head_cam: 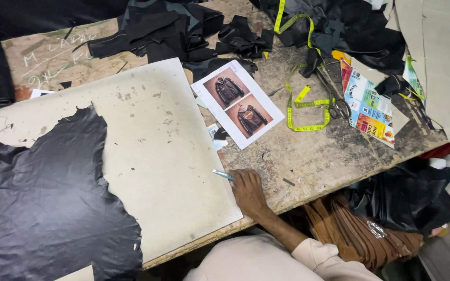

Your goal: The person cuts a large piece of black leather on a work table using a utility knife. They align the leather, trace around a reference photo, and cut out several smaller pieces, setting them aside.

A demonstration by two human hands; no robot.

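A: Covering most of the worn table (334, 156): a pale cutting board (167, 156), running from nine o'clock toward the centre.

B: Lying over the board's eight o'clock part: a big sheet of black leather (42, 203), ragged along its edge, well apart from the hand.

A: Piling up at twelve o'clock: black leather scraps (183, 31). More dark material heaping at four o'clock, below the table edge (407, 198).

B: Hanging at five o'clock, just beside the forearm: a bundle of brown strips (355, 234).

A: Sitting at one o'clock from the hand: a white sheet with two jacket photos (238, 104). Farther out at two o'clock, a colourful leaflet (368, 104).

B: Looping between those two papers: a yellow measuring tape (303, 104), with scissors (334, 101) touching it.

A: Resting on the table at the board's right edge, near six o'clock: the right hand (248, 190), knuckles up, fingers curling together.

B: Pinching a small light-blue tool (222, 174), slim like chalk or a marker. Poking out at ten o'clock from the knuckles, tip lying on the board.

A: Left hand?

B: Not showing anywhere.
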